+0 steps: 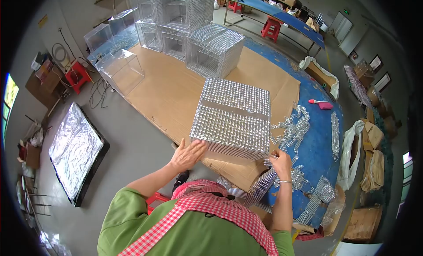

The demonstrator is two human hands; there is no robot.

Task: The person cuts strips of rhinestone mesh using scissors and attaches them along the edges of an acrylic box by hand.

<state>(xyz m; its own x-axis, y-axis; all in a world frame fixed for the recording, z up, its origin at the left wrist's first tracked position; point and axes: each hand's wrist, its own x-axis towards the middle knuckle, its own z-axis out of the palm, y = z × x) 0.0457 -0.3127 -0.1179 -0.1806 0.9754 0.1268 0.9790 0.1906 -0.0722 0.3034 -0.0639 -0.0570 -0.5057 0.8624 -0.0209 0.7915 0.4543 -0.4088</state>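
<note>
The left hand (188, 156), fingers open, braces the boxy, silver-studded case (231, 126); the right hand (281, 162) pinches a flexible silver-studded strip (261, 185), best kept evenly taut.

A single wide-angle view looks out from a camera on the person's head, facing forward and steeply down at the desk (325, 128). Nearest, at the desk's close side, are the green shirt (189, 231), the left hand (187, 156) and the right hand (281, 162). Floor (132, 137) shows left of the desk; a blue table (269, 12) lies farther off beyond it. Black rounds the picture's corners.
</note>
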